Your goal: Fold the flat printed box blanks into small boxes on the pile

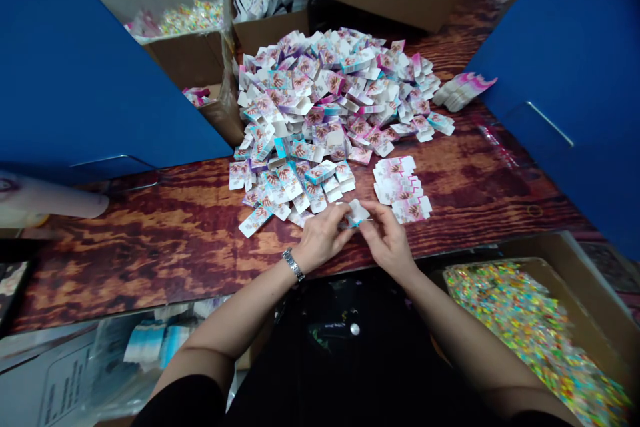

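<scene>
Bare forearms (240, 307) reach over the wood-grain table (150, 260), left hand (323, 238) and right hand (387, 240) both pinching one small printed carton blank (357, 212) right by the big heap of blanks (335, 100), with a neat stack (401, 188) just beside.

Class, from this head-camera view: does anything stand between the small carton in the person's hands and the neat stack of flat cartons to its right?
Just the right hand, whose fingers pinch the carton from that side; past them, a strip of wooden tabletop reaches the stack. The left hand grips the other side.
</scene>
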Available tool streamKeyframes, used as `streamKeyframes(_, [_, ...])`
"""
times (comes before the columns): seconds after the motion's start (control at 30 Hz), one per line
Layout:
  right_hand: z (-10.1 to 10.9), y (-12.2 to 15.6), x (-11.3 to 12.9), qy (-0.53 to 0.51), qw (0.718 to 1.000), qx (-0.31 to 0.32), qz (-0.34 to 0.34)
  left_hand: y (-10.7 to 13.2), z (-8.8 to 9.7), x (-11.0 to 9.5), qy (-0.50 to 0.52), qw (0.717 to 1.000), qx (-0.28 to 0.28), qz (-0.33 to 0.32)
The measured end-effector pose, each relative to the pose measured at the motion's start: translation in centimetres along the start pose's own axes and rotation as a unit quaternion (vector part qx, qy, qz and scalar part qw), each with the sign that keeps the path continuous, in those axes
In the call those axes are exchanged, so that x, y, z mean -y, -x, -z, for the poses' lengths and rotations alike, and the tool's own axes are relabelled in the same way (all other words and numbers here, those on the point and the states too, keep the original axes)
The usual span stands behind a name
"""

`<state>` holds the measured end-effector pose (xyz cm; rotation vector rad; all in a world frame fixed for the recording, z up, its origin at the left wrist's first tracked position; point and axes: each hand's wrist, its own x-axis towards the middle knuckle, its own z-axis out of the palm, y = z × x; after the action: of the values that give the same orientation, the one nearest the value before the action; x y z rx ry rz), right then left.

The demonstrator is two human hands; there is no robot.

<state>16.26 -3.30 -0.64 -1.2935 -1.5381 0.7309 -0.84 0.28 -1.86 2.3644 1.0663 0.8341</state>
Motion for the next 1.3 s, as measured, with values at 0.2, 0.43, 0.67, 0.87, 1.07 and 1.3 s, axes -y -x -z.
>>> streamKeyframes(0.2, [-0.6,-1.1,-0.4,-0.197,0.967,0.017,-0.159,-0.2,0.5,-0.6,-0.046,0.999,0.022,0.000])
streamKeyframes(0.43, [-0.7,-1.4,-0.7,-0.195,0.967,0.015,-0.165,0.2,-0.2,-0.7,-0.049,0.998,-0.003,0.041])
streamKeyframes(0.67, [-0.3,-0.6,1.4,0.112,0.991,0.006,0.068,-0.1,-0.1,-1.0,-0.089,0.996,-0.011,0.005])
streamKeyframes(0.87, [-1.4,0.9,-0.5,0.193,0.964,-0.007,0.180,0.0,0.0,-1.4,-0.106,0.994,0.019,0.002])
streamKeyframes(1.07, [-2.7,1.8,-1.0,0.214,0.956,-0.009,0.201,0.9,-0.9,-0.7,-0.067,0.997,0.041,0.014])
streamKeyframes(1.3, [0.7,-0.3,-2.1,0.176,0.976,0.108,0.069,-1.1,1.6,0.4,-0.123,0.992,0.029,0.012])
